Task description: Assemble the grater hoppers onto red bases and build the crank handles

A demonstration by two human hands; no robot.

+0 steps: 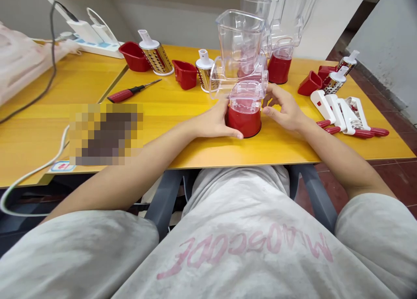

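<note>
In the head view, a rotary grater body [243, 64] with a clear plastic hopper and a red base [245, 122] stands upright in front of me. My left hand [213, 119] wraps the base's left side, thumb across the front and fingertips hidden behind it. Close by the base's right side is my right hand [284, 107], its fingers curved and apart with nothing visible in them; whether a fingertip touches the base is hard to tell. Behind the grater body stand a grating drum [204, 71] and a red food pusher [184, 74].
Further grater bodies [280, 64] stand at the back. A drum [155, 58], a red pusher [134, 57] and a screwdriver [130, 92] lie left. White crank handles [350, 116] with red grips, more pushers [309, 83] and drums [335, 80] sit right. A power strip [97, 45] trails cables.
</note>
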